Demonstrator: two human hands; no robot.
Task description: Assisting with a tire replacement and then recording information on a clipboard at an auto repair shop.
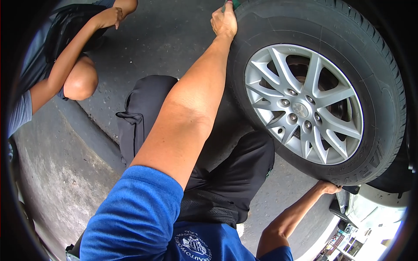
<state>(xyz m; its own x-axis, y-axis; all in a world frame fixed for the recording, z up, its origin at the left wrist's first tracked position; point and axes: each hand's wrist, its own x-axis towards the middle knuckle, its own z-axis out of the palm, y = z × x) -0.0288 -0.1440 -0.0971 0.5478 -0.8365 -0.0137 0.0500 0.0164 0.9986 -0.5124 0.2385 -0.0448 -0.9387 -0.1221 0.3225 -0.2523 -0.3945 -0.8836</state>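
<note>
A black tire (376,65) on a silver spoked alloy wheel (328,95), with several lug nuts round its hub, fills the upper right. My left hand (224,21) is closed at the tire's upper left edge, round a small green object (233,4) cut off by the frame's top; what it is I cannot make out. My right hand (328,188) grips the bottom of the tire, its fingers partly hidden behind the rubber. My black-trousered legs (235,174) are bent below the wheel.
Another person crouches at the upper left, their bare knee (80,77) and hand (106,18) showing. A white vehicle body (370,204) with a dark wheel arch is at the right, cluttered items beyond it. The floor (74,156) is stained concrete with a crack.
</note>
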